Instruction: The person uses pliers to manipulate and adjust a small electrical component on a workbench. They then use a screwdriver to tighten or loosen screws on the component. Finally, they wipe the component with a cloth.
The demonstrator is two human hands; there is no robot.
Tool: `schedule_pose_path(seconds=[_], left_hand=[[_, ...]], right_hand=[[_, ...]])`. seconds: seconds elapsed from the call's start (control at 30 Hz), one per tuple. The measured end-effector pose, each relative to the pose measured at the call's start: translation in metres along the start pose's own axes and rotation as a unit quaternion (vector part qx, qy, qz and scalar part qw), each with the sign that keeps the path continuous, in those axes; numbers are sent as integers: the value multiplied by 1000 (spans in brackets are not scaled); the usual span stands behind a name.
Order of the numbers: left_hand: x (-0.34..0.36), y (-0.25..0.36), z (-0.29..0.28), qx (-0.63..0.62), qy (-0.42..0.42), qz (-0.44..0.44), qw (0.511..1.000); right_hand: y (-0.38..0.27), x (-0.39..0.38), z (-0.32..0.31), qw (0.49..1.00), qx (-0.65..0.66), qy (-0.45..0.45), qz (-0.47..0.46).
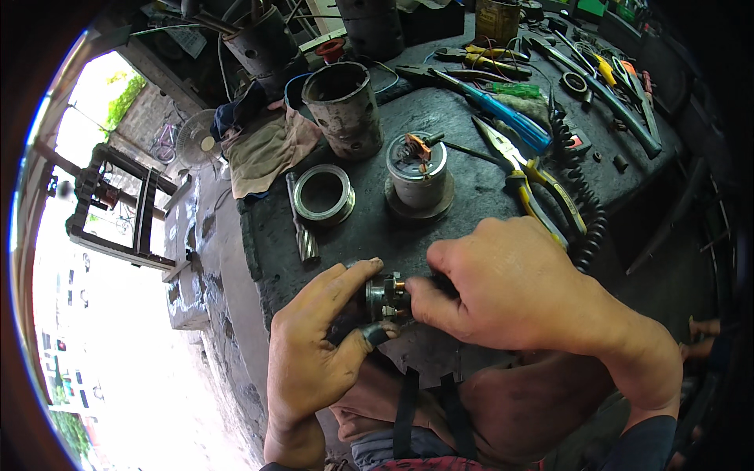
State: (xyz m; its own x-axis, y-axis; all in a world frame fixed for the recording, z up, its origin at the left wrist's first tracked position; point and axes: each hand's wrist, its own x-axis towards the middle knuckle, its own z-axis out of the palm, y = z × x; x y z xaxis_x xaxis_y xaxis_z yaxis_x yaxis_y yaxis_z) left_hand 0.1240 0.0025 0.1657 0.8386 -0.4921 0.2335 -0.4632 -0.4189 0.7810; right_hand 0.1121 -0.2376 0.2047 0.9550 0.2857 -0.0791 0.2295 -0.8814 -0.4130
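Note:
At the near edge of the dark bench, my left hand (322, 345) is closed round a small metal cylindrical part (382, 297) with brass-coloured pieces on its right side. My right hand (510, 286) is closed at that right side, thumb against the part, with something dark under its curled fingers that I cannot make out. Beyond them lie a steel ring (344, 200), a fluted steel bit (305, 239) and a grey cylinder (418, 174) with copper fittings on top, standing on a round base. Yellow-handled pliers (542, 188) lie right of that cylinder.
A battered metal pot (342, 106) and a crumpled rag (263, 157) are at the back left. Blue-handled pliers (506, 114), several other tools and a black coiled cable (585, 212) lie to the right. Beyond the bench's left side are a metal frame (129, 180) and a fan (196, 141).

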Motion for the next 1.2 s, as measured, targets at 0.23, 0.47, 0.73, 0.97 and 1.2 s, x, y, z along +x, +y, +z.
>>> schedule_pose_path(seconds=[0.23,0.47,0.73,0.97,1.2], left_hand=[[0,2,0,5,-4,-9,1000],[0,2,3,-37,7,-34,999],[0,1,2,-26,4,-20,999],[0,1,-2,-11,-15,-35,999],[1,-2,-4,-30,-30,-52,998]], right_hand=[[4,1,0,1000,-1,7,17],[3,-1,3,999,45,-8,-2],[5,-1,1,998,51,-39,-28],[9,1,2,999,44,-16,-21],[11,1,2,999,36,-3,-15]])
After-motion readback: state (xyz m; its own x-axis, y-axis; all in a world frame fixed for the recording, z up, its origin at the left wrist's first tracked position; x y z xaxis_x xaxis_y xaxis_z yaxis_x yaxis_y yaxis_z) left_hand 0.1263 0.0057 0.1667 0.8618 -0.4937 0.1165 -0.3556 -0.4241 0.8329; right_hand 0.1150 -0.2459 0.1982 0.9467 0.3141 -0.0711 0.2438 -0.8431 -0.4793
